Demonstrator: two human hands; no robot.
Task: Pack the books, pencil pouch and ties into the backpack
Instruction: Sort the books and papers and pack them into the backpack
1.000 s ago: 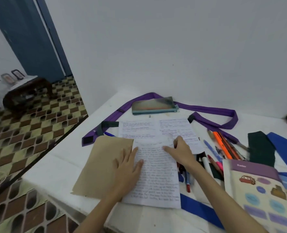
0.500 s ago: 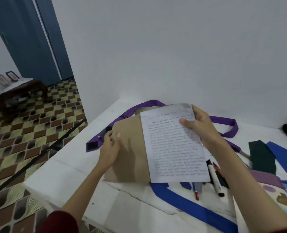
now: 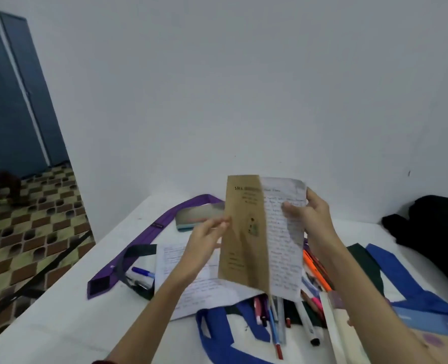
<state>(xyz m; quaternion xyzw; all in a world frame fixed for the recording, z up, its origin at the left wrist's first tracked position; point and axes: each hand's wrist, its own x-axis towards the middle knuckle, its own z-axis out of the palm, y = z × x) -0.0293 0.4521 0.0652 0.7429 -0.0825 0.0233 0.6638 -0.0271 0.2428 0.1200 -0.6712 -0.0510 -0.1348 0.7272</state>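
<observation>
I had the brown-covered notebook (image 3: 243, 232) up off the white table (image 3: 60, 319), held upright in front of me and part-way folded shut. My left hand (image 3: 207, 240) pinched the brown cover at its left edge, fingers curled against it. My right hand (image 3: 306, 216) gripped the written page (image 3: 283, 245) near its top right corner, thumb on the front, fingers wrapped behind.

Under the book, an open notebook (image 3: 191, 282) of handwritten pages lay flat on the table. A purple tie (image 3: 149, 232) ran along the left side, with the pencil pouch (image 3: 199, 216) lying just beyond my left hand near the wall. Pens (image 3: 272, 321) lay scattered below the book, over a blue tie (image 3: 217, 327). A dark green tie (image 3: 367, 266) lay to the right, and a black bag (image 3: 438, 227), blurred, sat at the far right edge.
</observation>
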